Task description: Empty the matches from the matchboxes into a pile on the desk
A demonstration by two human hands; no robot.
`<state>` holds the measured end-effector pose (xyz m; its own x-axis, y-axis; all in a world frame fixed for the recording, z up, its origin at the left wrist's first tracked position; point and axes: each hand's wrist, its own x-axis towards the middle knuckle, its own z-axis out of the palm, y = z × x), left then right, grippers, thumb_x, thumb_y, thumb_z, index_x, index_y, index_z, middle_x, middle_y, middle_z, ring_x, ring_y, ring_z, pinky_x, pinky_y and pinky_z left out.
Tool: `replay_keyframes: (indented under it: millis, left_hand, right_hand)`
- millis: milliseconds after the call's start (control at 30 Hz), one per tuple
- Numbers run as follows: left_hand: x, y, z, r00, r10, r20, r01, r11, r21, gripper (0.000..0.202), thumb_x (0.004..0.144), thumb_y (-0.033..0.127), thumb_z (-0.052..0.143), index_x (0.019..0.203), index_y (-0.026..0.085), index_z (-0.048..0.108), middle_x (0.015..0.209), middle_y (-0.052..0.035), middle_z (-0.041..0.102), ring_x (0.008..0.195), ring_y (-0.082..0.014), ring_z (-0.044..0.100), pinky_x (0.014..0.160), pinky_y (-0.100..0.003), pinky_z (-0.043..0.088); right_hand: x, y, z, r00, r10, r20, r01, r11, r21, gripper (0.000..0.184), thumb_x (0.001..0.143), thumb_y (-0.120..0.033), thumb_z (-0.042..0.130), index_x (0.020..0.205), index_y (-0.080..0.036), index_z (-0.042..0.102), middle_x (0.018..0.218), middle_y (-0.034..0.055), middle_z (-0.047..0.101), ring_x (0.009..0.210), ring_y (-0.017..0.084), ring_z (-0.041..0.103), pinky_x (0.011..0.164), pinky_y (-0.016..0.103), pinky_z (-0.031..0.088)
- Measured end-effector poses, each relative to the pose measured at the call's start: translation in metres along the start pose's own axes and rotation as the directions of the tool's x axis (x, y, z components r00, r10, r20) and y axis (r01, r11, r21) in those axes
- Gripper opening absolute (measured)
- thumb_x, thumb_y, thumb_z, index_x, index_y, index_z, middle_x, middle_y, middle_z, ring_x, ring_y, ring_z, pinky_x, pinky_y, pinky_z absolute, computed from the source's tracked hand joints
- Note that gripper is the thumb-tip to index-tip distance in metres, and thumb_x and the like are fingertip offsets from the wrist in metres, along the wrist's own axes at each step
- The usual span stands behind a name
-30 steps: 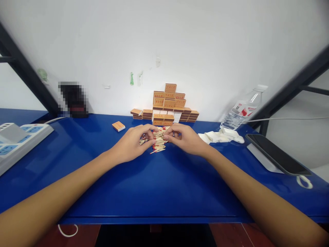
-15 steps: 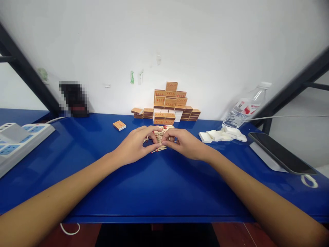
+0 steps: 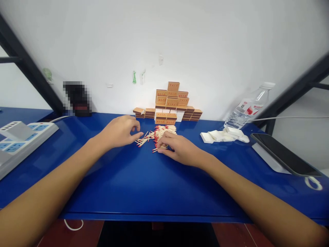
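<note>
A heap of wooden matches with red heads (image 3: 166, 128) lies mid-table, its sticks mostly side by side. Several stray matches (image 3: 145, 138) lie crossed to its left. My right hand (image 3: 178, 146) is at the near end of the heap, thumb and fingertips pinched on a few matches there; how many is hidden. To the left of the stray matches hovers my left hand (image 3: 120, 131), its thumb and curled fingers apart with nothing visible between them. Behind the heap stand stacked matchboxes (image 3: 171, 102), orange-brown with red print.
White box trays (image 3: 223, 134) are piled on the right, beside a leaning water bottle (image 3: 248, 108). A phone (image 3: 285, 154) rests on a white block at far right. A power strip (image 3: 28, 140) occupies the left side. The blue table (image 3: 154, 192) backs onto a white wall.
My left hand has moved left, away from the matches, and now covers the spot where a single matchbox lay. My right hand has shifted slightly left and down, staying at the heap.
</note>
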<state>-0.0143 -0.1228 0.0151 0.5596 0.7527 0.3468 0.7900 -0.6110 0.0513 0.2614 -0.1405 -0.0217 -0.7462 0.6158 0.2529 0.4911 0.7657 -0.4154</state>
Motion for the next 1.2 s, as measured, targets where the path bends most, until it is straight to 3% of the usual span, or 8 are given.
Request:
replay_keyframes:
  millis: [233, 367, 533, 667, 900, 1100, 1200]
  left_hand:
    - [-0.002, 0.005, 0.005, 0.981, 0.012, 0.192, 0.002, 0.997, -0.075, 0.036, 0.079, 0.054, 0.075, 0.095, 0.022, 0.073, 0.090, -0.0064, 0.068, 0.084, -0.0248, 0.062, 0.077, -0.036, 0.040]
    - [-0.004, 0.000, -0.002, 0.958, -0.020, 0.285, 0.043, 0.996, -0.076, 0.039, 0.078, 0.053, 0.075, 0.102, 0.022, 0.072, 0.099, -0.0077, 0.070, 0.088, -0.0260, 0.063, 0.083, -0.038, 0.041]
    - [-0.007, -0.014, -0.010, 0.928, -0.004, 0.374, 0.067, 0.985, -0.156, 0.028, 0.081, 0.042, 0.074, 0.103, 0.024, 0.074, 0.104, -0.0066, 0.073, 0.099, -0.0266, 0.063, 0.087, -0.037, 0.042]
    - [-0.006, -0.023, -0.002, 0.936, 0.031, 0.352, 0.046, 0.977, -0.208, 0.017, 0.087, 0.039, 0.069, 0.093, 0.024, 0.075, 0.097, -0.0046, 0.073, 0.093, -0.0237, 0.063, 0.087, -0.035, 0.041]
    - [-0.005, -0.024, 0.013, 0.939, 0.036, 0.341, 0.039, 0.977, -0.210, 0.018, 0.093, 0.036, 0.063, 0.086, 0.022, 0.072, 0.092, -0.0052, 0.071, 0.086, -0.0218, 0.061, 0.084, -0.034, 0.039]
    - [-0.003, -0.014, 0.000, 0.956, 0.008, 0.292, 0.076, 0.958, -0.275, 0.024, 0.097, 0.040, 0.059, 0.089, 0.021, 0.069, 0.087, -0.0034, 0.070, 0.077, -0.0189, 0.060, 0.076, -0.032, 0.041]
    - [0.001, -0.002, -0.006, 0.966, 0.014, 0.259, 0.111, 0.879, -0.463, 0.026, 0.100, 0.044, 0.057, 0.093, 0.020, 0.066, 0.086, -0.0023, 0.069, 0.076, -0.0170, 0.059, 0.072, -0.030, 0.043]
  right_hand:
    - [-0.001, 0.005, -0.001, 1.000, 0.017, -0.005, -0.018, 0.992, -0.121, 0.008, 0.103, -0.025, 0.058, 0.100, -0.020, 0.064, 0.105, 0.0073, 0.063, 0.089, 0.019, 0.060, 0.078, 0.032, 0.046]
    - [-0.002, 0.006, -0.006, 0.999, 0.019, -0.040, -0.027, 0.981, -0.190, 0.007, 0.102, -0.021, 0.057, 0.100, -0.020, 0.064, 0.106, 0.0084, 0.062, 0.089, 0.019, 0.060, 0.078, 0.032, 0.046]
    - [-0.004, 0.005, -0.012, 0.996, 0.026, -0.084, -0.042, 0.980, -0.193, 0.008, 0.101, -0.020, 0.057, 0.100, -0.020, 0.065, 0.106, 0.0089, 0.062, 0.089, 0.020, 0.061, 0.078, 0.033, 0.047]
    - [-0.004, 0.007, -0.013, 0.996, 0.017, -0.086, -0.035, 0.978, -0.208, 0.008, 0.101, -0.020, 0.057, 0.099, -0.021, 0.065, 0.104, 0.0088, 0.062, 0.090, 0.021, 0.061, 0.078, 0.033, 0.047]
    - [-0.004, 0.008, -0.013, 0.996, 0.019, -0.090, -0.038, 0.975, -0.217, 0.010, 0.101, -0.021, 0.056, 0.099, -0.020, 0.065, 0.105, 0.0092, 0.062, 0.089, 0.021, 0.061, 0.077, 0.033, 0.046]
    - [-0.005, 0.009, -0.015, 0.991, 0.011, -0.137, -0.040, 0.977, -0.209, 0.012, 0.101, -0.021, 0.055, 0.097, -0.019, 0.066, 0.103, 0.0088, 0.063, 0.089, 0.020, 0.060, 0.077, 0.033, 0.045]
    - [-0.003, 0.008, -0.014, 0.979, 0.014, -0.203, -0.036, 0.994, -0.106, 0.011, 0.098, -0.022, 0.060, 0.091, -0.019, 0.067, 0.093, 0.0056, 0.064, 0.082, 0.017, 0.058, 0.074, 0.031, 0.043]
